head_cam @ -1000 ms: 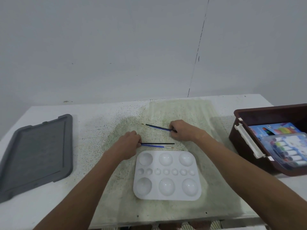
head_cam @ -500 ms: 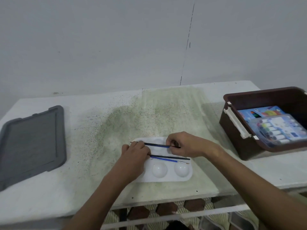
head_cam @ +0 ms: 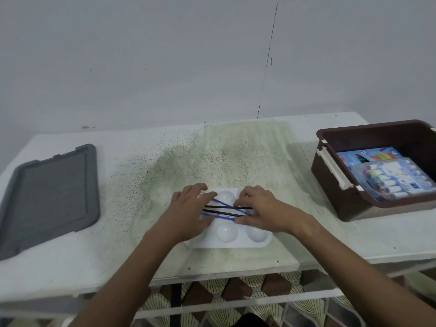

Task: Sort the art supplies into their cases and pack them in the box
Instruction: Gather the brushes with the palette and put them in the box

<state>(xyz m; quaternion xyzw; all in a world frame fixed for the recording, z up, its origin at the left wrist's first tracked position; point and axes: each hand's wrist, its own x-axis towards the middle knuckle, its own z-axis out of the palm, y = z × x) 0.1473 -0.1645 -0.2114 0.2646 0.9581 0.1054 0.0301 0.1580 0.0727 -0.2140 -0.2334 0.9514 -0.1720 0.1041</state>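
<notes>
The table (head_cam: pixel 70 256) is a flat white slab with a speckled green mat (head_cam: pixel 247 156) across its middle. A grey flat lid (head_cam: pixel 49 192) with a raised rim lies at its left end. The brown box (head_cam: pixel 354 204), rigid plastic with a cream latch, stands open at the right; a clear case of paint tubes (head_cam: pixel 391 180) and a printed pack sit inside it, well apart from the hands.

The palette (head_cam: pixel 226 232) is glossy white moulded plastic with round wells, near the table's front edge. Across its middle lie the brushes (head_cam: pixel 224 210), thin straight rods in black and blue, crossing one another.

The left hand (head_cam: pixel 186 215) and right hand (head_cam: pixel 262 211) both press down on the brush ends. The fingers appear loosely curled over the handles; motion blur prevents confirming a full pinch.

To perform this step well, the person should align the crossed brushes parallel before lifting, since smooth thin rods roll readily on the glossy wells. Both hands should close in evenly, gather the bundle, then carry palette and brushes to the box.
</notes>
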